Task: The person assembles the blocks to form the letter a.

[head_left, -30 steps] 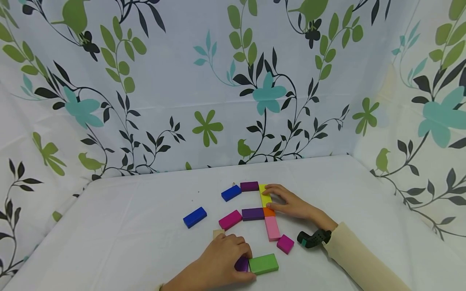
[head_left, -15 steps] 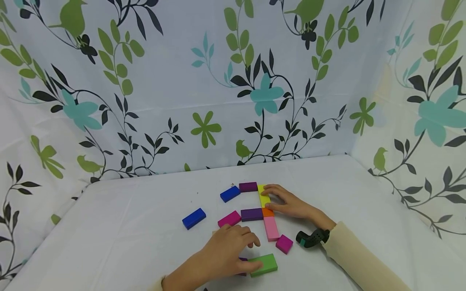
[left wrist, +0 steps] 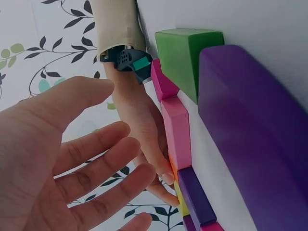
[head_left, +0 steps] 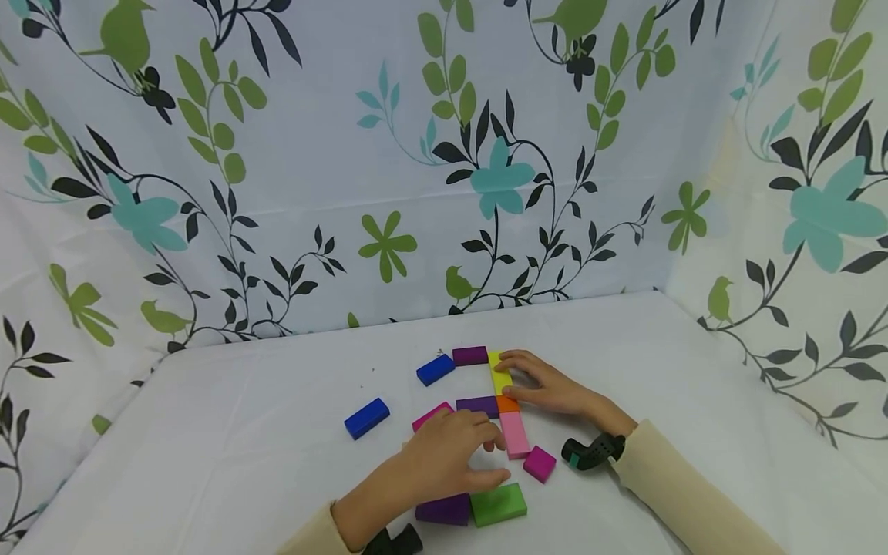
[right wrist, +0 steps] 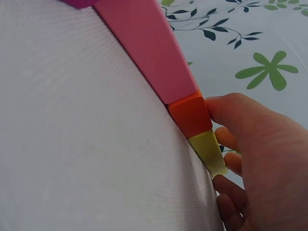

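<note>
My left hand (head_left: 451, 455) hovers with its fingers spread and nothing in it, over a purple block (head_left: 444, 512) and a green block (head_left: 499, 505) lying end to end. In the left wrist view, that palm stands apart from the blocks. My right hand (head_left: 555, 388) rests its fingertips along a yellow block (head_left: 498, 379). Its thumb touches an orange block (right wrist: 191, 115) in the right wrist view. A pink block (head_left: 514, 435) adjoins the orange one, and a dark purple block (head_left: 477, 405) lies to its left. A magenta block (head_left: 428, 418) is partly behind my left hand.
Two blue blocks, one nearer (head_left: 366, 418) and one farther (head_left: 435, 371), lie to the left. A plum block (head_left: 470, 355) adjoins the yellow one's far end. Beside the pink block sits a magenta cube (head_left: 539, 465). Patterned cloth (head_left: 312, 193) hangs behind the white table (head_left: 264, 424).
My left hand has let go of the purple block beside the green one and lifted up and away from it, fingers spreading. The right hand stays at the yellow block.
</note>
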A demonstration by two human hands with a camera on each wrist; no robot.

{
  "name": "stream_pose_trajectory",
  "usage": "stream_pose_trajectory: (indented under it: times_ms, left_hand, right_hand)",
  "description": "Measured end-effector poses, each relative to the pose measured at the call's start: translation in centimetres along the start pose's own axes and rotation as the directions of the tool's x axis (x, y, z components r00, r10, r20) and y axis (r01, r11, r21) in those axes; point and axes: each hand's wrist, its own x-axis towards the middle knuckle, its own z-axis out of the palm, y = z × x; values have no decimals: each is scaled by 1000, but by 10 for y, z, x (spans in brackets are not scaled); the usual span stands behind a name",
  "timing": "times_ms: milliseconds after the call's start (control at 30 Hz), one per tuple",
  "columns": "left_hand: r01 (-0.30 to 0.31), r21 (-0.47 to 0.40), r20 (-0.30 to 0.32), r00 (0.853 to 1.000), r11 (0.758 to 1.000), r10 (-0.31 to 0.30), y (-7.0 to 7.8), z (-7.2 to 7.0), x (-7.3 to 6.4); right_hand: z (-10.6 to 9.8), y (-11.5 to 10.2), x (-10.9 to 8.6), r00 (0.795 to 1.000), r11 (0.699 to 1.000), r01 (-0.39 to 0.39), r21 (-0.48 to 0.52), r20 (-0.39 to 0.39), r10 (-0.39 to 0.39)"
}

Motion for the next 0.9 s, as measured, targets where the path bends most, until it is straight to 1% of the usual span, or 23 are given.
stream_pose_trajectory:
  times_ms: [100,200,367,467,633,767,900]
  left_hand:
    - [-32,3,-11,999,999,32,1,0,6]
    - [-72,9,-1,997,997,72,3,1,12]
    - [-157,14,18,988,988,157,8,2,22]
    - [-187,8,25,982,982,186,10,1,28]
    - [-212,19,47,976,977,211,10,1,38]
    - [-226,37,73,972,973,223,10,5,45]
    - [-244,82,98,967,966,236,11,10,52]
  right_hand:
    - [-1,-1,0,1000,1000,-1,0,0,1]
    - [-2,-1,0,1000,1000,3,5,4,-3]
    - [-1,1,1,1000,1000,3,3,9,-3]
    - [-2,0,1,1000,1000,6,-1,9,-6]
    - [-1,0,2,1000,1000,19,6,13,-20]
    - [-1,-1,1,999,1000,28,7,18,-28]
    - [-2,-1,0,999,1000,30,1,16,-30]
